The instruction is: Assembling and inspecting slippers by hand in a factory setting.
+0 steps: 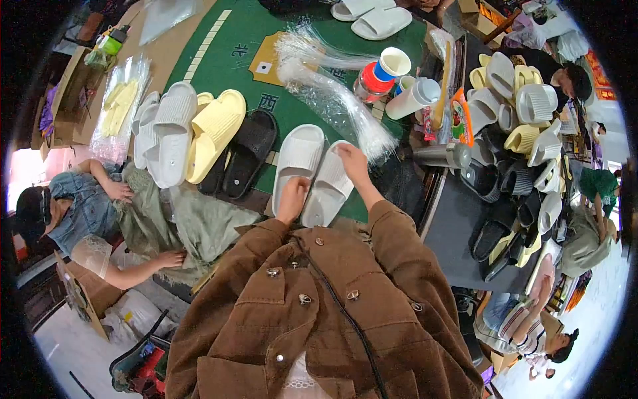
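In front of me a pair of light grey slippers lies on the green mat (219,73), side by side with toes pointing away. My left hand (292,200) is at the inner heel side of the left slipper (300,151), fingers curled against it. My right hand (353,164) pinches the outer side of the right slipper (330,189) near its strap. A bundle of thin clear plastic strands (339,100) lies just beyond the pair. To the left stand grey slippers (174,130), yellow slippers (218,133) and black slippers (248,154) in pairs.
Behind the strands stand paper cups (393,63), a white bottle (413,98) and a metal flask (442,155). Piled slippers (518,173) cover the dark table on the right. A bag of yellow slippers (119,103) lies far left. A seated person (90,219) is at left; others are at right.
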`<state>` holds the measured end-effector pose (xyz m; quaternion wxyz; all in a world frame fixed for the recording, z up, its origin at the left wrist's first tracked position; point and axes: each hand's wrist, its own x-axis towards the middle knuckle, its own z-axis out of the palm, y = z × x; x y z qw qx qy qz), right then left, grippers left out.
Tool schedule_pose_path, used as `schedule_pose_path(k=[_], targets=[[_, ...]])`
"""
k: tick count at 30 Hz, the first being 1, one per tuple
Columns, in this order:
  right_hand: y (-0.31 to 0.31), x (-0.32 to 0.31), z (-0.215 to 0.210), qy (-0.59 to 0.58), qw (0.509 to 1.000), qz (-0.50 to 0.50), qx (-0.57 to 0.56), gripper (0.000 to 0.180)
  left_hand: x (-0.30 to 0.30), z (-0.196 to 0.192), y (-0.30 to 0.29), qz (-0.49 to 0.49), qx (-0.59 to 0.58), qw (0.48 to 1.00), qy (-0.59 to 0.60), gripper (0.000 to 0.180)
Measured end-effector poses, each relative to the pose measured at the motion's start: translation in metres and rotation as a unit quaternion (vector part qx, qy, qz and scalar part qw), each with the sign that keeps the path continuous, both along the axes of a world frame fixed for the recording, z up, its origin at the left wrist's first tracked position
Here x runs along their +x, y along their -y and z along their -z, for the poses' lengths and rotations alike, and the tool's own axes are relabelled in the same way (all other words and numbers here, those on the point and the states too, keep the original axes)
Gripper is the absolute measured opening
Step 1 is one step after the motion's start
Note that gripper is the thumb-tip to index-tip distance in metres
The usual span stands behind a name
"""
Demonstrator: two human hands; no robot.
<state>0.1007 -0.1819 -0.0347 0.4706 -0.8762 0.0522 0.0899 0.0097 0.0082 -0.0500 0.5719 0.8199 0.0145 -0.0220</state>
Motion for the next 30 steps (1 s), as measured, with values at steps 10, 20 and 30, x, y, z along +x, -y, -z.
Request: schedule_pose_path(k=[10,20,30], targets=[[0.002,0.009,-0.009,-0.025,0.966,0.116,0.231,0.021,0.007,-0.023,-0.001,-0.008,-0.013,0.997,-0.076,0.031],[-0.037,0.014,-0.005,0.186,0.979,-0.059,-0.062,0.022,0.014,-0.011,0.004,-0.099,-0.195,0.955,-0.2,0.014],[-0.037,0.003,-0.025,0.055,0.989,-0.118,0.068,0.017,0.018,0.016,-0.002,-0.154,-0.158,0.966,-0.134,0.008]])
